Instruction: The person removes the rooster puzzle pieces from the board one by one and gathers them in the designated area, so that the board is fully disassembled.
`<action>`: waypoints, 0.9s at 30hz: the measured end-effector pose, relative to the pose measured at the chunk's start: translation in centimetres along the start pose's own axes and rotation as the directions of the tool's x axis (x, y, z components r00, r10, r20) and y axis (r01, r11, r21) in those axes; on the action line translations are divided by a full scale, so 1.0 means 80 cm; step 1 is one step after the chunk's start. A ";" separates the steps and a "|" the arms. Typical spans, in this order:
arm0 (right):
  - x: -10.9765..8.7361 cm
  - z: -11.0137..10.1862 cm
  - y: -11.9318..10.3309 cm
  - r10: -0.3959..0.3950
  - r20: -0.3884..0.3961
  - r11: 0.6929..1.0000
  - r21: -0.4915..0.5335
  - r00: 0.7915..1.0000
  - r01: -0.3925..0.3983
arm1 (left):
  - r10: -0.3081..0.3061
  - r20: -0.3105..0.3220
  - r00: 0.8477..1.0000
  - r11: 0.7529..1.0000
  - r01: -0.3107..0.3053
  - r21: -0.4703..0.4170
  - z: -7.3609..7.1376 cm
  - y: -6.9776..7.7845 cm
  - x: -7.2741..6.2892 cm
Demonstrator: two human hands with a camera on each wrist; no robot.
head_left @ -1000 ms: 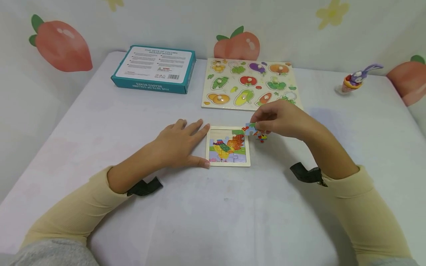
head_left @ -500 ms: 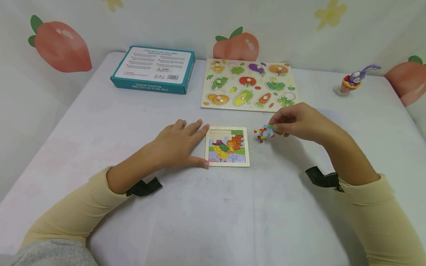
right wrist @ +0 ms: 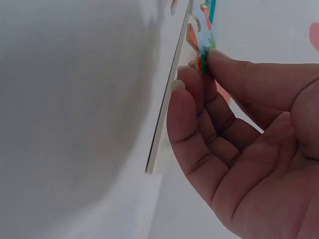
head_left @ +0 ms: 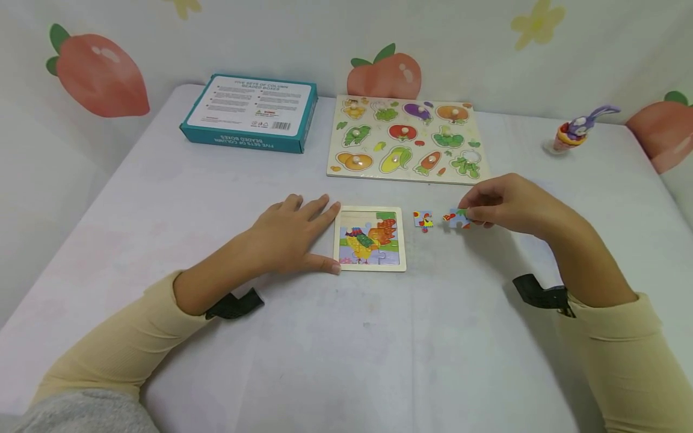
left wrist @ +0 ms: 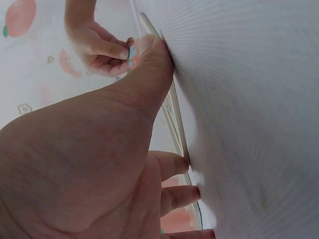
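Note:
A small wooden puzzle frame [head_left: 403, 240] lies on the table, partly filled with pieces of a rooster picture; its upper left shows bare wood. My left hand [head_left: 292, 237] rests at the frame's left side, fingers spread and straight, thumb at the lower left corner. To the right of the frame, my right hand [head_left: 514, 207] pinches a blue jigsaw piece [head_left: 458, 218] with red and green marks between thumb and fingers, just above the table. The right wrist view also shows this jigsaw piece [right wrist: 203, 35] at the thumb tip. Between hand and frame lies another jigsaw piece [head_left: 423, 220], yellow, red and blue.
A vegetable peg puzzle board [head_left: 406, 141] lies behind the frame, its right front corner close to my right hand. A teal and white box [head_left: 246, 114] sits at the back left. A purple-eared toy figure [head_left: 575, 131] stands at the back right.
My right hand has moved rightward, carrying the pinched jigsaw piece from the frame's upper right corner past the loose piece, which is now fully visible. My left hand has stayed in place.

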State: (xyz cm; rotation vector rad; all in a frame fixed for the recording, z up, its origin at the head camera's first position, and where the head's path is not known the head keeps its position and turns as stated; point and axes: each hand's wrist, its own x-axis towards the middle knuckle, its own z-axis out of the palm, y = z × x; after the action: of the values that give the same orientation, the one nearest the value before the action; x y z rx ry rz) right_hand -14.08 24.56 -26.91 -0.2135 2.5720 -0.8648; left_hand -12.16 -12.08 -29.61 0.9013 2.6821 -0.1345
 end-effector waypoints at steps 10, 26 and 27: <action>0.004 -0.003 0.020 0.041 0.040 0.999 -0.018 0.998 -0.040 | 0.004 0.009 1.000 1.000 -0.004 -0.003 0.001 0.000 0.001; 0.013 0.003 0.020 0.032 0.007 0.998 -0.054 0.999 -0.031 | 0.000 0.011 1.000 1.000 0.000 -0.004 0.000 0.000 0.000; 0.012 0.003 0.020 0.028 -0.003 0.998 -0.062 1.000 -0.028 | -0.001 0.011 1.000 1.000 0.001 -0.005 0.000 0.000 0.000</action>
State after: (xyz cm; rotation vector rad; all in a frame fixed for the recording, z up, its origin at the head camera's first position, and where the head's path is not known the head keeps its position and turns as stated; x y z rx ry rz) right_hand -14.90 25.42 -28.35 -0.1944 2.5994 -0.7765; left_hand -12.17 -12.09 -29.58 0.8955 2.6713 -0.1330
